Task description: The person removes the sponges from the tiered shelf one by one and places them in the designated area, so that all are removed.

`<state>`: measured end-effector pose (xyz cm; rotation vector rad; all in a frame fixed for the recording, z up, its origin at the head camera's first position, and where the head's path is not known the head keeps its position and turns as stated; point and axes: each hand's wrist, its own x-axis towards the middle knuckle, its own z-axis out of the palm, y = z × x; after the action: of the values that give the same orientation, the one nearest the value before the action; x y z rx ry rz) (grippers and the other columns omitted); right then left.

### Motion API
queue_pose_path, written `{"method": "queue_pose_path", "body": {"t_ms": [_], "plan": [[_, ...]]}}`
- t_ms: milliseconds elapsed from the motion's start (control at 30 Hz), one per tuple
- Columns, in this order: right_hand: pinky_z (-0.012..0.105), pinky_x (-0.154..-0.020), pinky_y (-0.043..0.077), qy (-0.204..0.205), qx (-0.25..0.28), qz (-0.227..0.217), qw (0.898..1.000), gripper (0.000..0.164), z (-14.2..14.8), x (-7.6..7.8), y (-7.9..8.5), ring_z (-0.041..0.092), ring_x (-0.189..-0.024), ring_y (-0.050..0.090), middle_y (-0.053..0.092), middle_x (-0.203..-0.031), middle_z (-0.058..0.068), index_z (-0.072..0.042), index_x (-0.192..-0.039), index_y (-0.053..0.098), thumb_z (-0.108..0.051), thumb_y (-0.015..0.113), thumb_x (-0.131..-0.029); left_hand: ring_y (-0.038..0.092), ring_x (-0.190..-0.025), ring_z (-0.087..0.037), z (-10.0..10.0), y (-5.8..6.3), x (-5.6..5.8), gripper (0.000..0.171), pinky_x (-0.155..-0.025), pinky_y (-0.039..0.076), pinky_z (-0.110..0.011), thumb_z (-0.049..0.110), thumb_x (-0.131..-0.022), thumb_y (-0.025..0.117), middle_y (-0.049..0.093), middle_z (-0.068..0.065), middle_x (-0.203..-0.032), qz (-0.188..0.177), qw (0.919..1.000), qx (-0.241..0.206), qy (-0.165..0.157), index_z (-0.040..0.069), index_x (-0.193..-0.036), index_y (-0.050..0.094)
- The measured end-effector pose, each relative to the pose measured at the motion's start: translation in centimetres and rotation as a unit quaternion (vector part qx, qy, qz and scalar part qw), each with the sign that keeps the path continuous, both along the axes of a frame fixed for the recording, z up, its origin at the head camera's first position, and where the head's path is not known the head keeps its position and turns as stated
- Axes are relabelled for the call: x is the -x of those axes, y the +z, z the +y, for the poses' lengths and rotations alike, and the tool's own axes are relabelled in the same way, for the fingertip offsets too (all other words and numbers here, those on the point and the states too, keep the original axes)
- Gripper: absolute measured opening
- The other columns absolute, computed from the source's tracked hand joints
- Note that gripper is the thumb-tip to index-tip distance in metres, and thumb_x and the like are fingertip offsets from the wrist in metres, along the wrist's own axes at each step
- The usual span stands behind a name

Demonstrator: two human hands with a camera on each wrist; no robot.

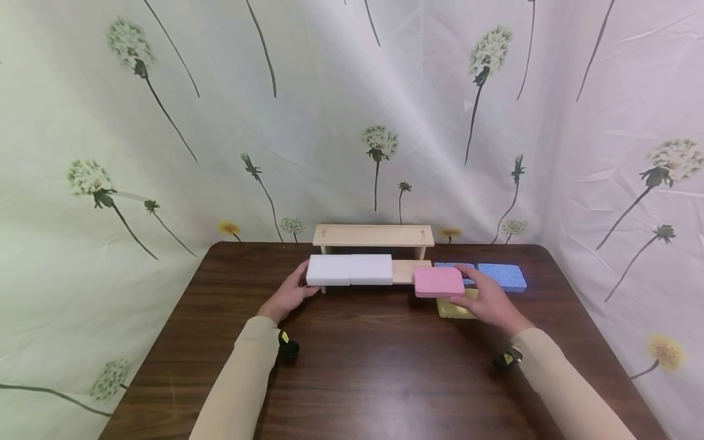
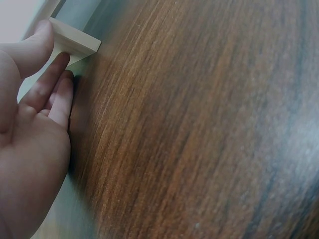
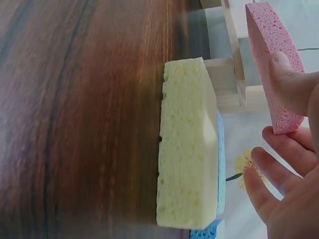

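Note:
A stepped wooden stand (image 1: 374, 234) stands at the back of the table. Two white blocks (image 1: 329, 270) lie end to end along its lower step, covering the left and middle. At that step's left end, my left hand (image 1: 289, 294) grips the stand, thumb in front and fingers around the outer side by the leg (image 2: 82, 41). My right hand (image 1: 491, 299) holds a pink sponge (image 1: 439, 281) by its right end, with the thumb on its near face. The sponge is raised over the lower step's right end. In the right wrist view the pink sponge (image 3: 276, 64) is above the table.
A yellow sponge (image 1: 456, 308) lies on the table just below my right hand. Behind it are two blue sponges (image 1: 502, 277), one partly hidden by the hand. The dark wooden table (image 1: 385, 379) meets a dandelion-print curtain (image 1: 341, 140) at the back.

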<state>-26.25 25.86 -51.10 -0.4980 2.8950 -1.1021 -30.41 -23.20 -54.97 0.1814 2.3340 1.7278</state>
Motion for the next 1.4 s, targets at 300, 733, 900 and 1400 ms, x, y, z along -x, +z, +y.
{"method": "queue_pose_path", "body": {"t_ms": [300, 733, 900, 1400], "plan": [[0.063, -0.108, 0.048, 0.004, -0.007, 0.003, 1.0, 0.085, 1.2, -0.6, -0.4, 0.043, -0.142, 0.049, 0.05, -0.158, 0.018, -0.01, -0.161, 0.041, -0.027, 0.085, -0.091, 0.034, -0.154, -0.037, 0.0, -0.7, 0.1, 0.083, -0.125, 0.027, -0.054, 0.0, -0.101, 0.063, 0.035, -0.02, -0.167, 0.017, 0.9998, 0.008, 0.004, 0.013, -0.169, 0.018], [0.064, -0.109, 0.047, 0.0, -0.012, 0.007, 1.0, 0.081, 2.1, -1.6, -0.5, 0.045, -0.144, 0.046, 0.049, -0.158, 0.02, -0.006, -0.16, 0.041, -0.021, 0.083, -0.092, 0.036, -0.153, -0.037, 0.0, -1.1, 0.4, 0.082, -0.124, 0.029, -0.054, 0.0, -0.1, 0.065, 0.038, -0.021, -0.166, 0.02, 0.9997, 0.016, 0.004, 0.012, -0.168, 0.02], [0.066, -0.112, 0.042, -0.016, -0.023, 0.0, 1.0, 0.082, 3.1, -2.2, -0.4, 0.045, -0.143, 0.047, 0.049, -0.158, 0.02, -0.008, -0.159, 0.041, -0.024, 0.085, -0.091, 0.037, -0.152, -0.036, 0.0, -0.9, 0.4, 0.083, -0.124, 0.03, -0.053, -0.001, -0.1, 0.065, 0.038, -0.019, -0.166, 0.007, 0.9999, 0.007, 0.007, 0.016, -0.169, 0.021], [0.066, -0.11, 0.043, -0.02, -0.029, 0.012, 0.999, 0.082, 5.6, -3.4, -0.3, 0.047, -0.146, 0.042, 0.046, -0.159, 0.021, -0.007, -0.159, 0.042, -0.017, 0.085, -0.09, 0.035, -0.153, -0.037, 0.0, -0.3, 0.1, 0.083, -0.125, 0.028, -0.054, 0.0, -0.101, 0.064, 0.036, -0.02, -0.167, 0.005, 0.9999, 0.011, 0.005, 0.014, -0.169, 0.019]]}}
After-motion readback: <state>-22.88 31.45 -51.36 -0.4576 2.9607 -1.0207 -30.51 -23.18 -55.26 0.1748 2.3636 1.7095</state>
